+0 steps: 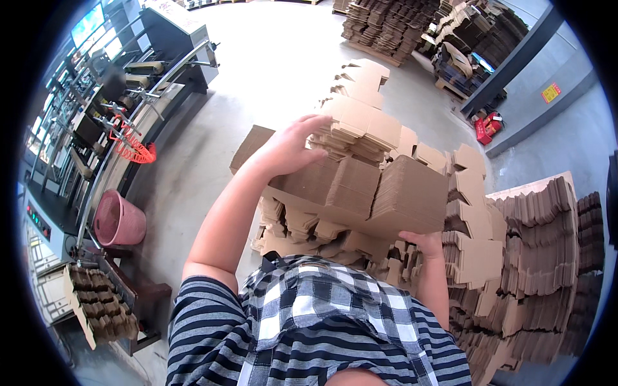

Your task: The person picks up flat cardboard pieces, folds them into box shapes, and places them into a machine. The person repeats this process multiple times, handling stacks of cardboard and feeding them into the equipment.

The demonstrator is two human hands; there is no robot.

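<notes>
A thick bundle of flat brown cardboard box blanks [412,196] lies tilted right in front of my body, on top of other cardboard. Over its far left part reaches my left hand [297,147], thumb and fingers apart. Its fingertips are beside a pile of lighter tan blanks [364,122]; whether they touch cannot be told. At the bundle's near right corner, my right hand [426,244] grips the lower edge with the thumb showing. The rest of its fingers are partly hidden by the cardboard.
More cardboard stacks [541,238] stand on the right, and others [389,29] on pallets at the back. Along the left runs a machine [154,109] with a coiled orange hose [138,151]. A pink bucket [120,219] stands beside it. A grey post [515,58] rises at back right.
</notes>
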